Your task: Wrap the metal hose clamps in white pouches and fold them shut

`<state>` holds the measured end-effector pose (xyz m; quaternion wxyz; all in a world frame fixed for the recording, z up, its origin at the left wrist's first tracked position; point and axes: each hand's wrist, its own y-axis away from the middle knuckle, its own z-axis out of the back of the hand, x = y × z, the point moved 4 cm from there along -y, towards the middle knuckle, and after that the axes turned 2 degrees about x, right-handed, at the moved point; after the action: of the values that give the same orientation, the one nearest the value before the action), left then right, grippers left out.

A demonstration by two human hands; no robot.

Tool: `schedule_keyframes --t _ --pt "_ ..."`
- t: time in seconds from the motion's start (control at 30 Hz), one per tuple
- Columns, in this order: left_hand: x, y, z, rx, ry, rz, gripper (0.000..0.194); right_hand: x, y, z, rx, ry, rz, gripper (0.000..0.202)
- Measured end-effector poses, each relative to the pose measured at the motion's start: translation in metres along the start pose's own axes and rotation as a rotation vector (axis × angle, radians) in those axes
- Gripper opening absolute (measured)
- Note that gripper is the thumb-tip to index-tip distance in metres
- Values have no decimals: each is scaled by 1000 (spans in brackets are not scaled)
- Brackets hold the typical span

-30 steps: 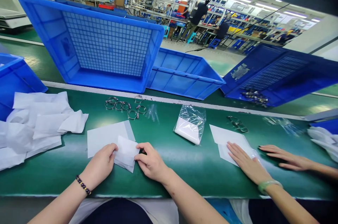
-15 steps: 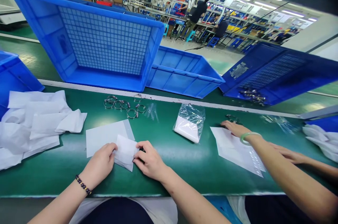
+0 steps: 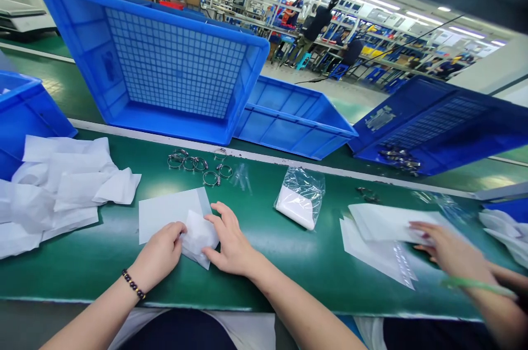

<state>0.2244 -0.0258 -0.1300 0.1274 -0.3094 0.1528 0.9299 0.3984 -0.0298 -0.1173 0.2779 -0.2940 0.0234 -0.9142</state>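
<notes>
A folded white packet [image 3: 200,233], its contents hidden, lies between my hands on the green bench. My left hand [image 3: 161,248] pinches its left edge with thumb and finger. On its right side my right hand [image 3: 229,240] has its fingers apart, the tips at the packet's edge. Under and behind the packet lie flat white bags [image 3: 165,210]. Several metal hose clamps [image 3: 190,163] sit beyond them, with small clear plastic strips [image 3: 241,176] beside the rings. A heap of white packets [image 3: 61,185] covers the bench at the left.
Blue crates [image 3: 173,64] line the far edge; one on the right [image 3: 437,124] holds metal clamps. A clear bag with a white block [image 3: 300,198] lies right of my hands. Farther right, a co-worker's hands [image 3: 449,245] handle white sheets [image 3: 396,223].
My right hand has loosened from the packet, its fingers spreading. The left keeps its pinch. The co-worker's hand has drawn back to the right, lifting a white sheet.
</notes>
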Motion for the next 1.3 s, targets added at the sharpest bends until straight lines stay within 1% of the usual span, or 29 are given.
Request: schedule_keyframes --t 0.2,0.33,0.43,0.5,0.67,0.73,0.87,0.97,1.07,1.17,1.3 --pt "0 0 0 5 24 16 23 3 -12 -8 68 35 -120 74" --pt "-1 0 0 16 22 9 24 -3 -10 -9 150 -6 -133 73" --pt "0 0 0 8 33 11 24 -6 -7 -7 187 -39 -136 73" --pt "1 0 0 1 40 12 25 -6 -7 -9 176 -41 -164 76" --pt "3 0 -1 -15 55 13 22 -1 -14 -15 57 43 -252 87" --pt "3 -1 -1 -11 56 22 22 -3 -13 -16 72 48 -263 88" --pt "2 0 0 3 67 42 22 -13 -5 -9 153 -13 -266 88" --pt "0 1 3 22 84 62 22 -19 0 -4 193 -75 -240 87" --pt "-3 2 6 48 147 90 22 -21 2 -1 228 -118 -211 87" --pt "-4 2 7 51 219 122 22 -19 1 0 230 -150 -216 83" --pt "-2 1 3 37 204 159 33 -17 1 -1 190 -123 -243 78"
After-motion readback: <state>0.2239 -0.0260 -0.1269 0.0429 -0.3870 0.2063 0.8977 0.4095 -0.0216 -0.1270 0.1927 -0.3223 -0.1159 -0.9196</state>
